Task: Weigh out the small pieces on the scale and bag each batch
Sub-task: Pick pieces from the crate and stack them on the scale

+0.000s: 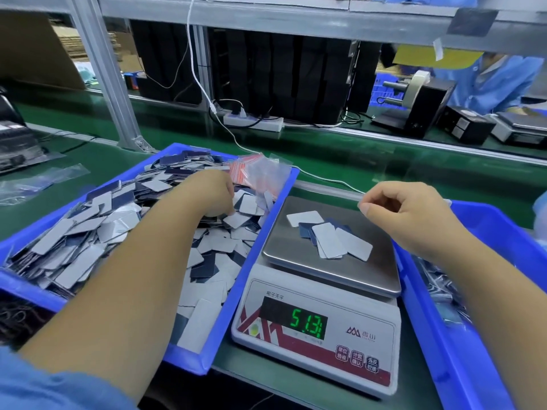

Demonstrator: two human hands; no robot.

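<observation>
Scale (318, 321) sits btwn two blue bins, readout approx 5.13, last digit blurry. A handful of small flat pieces (331, 236) lie on the steel pan, grey and dark blue, overlapping near the middle. So this batch looks only just begun, imo.

Left hand (208, 192) is down in the left bin (189, 355), fingers curled into the heap of loose pieces (88, 232); looks like it's closing on a few more, but the fingertips are buried so can't tell if it's got any. Right hand (405, 213) hovers above the pan's far right edge, thumb and forefinger pinched together on what seems a thin clear strip or bag edge, too faint to say which.

Stack of small clear bags w/ red strips (260, 170) lies at the far corner of the left bin, beside the left hand. Right bin (473, 344) holds some bagged stuff, partly hidden by the forearm, so some batches prob done. Left bin is nearly full: lots left to weigh and bag.
</observation>
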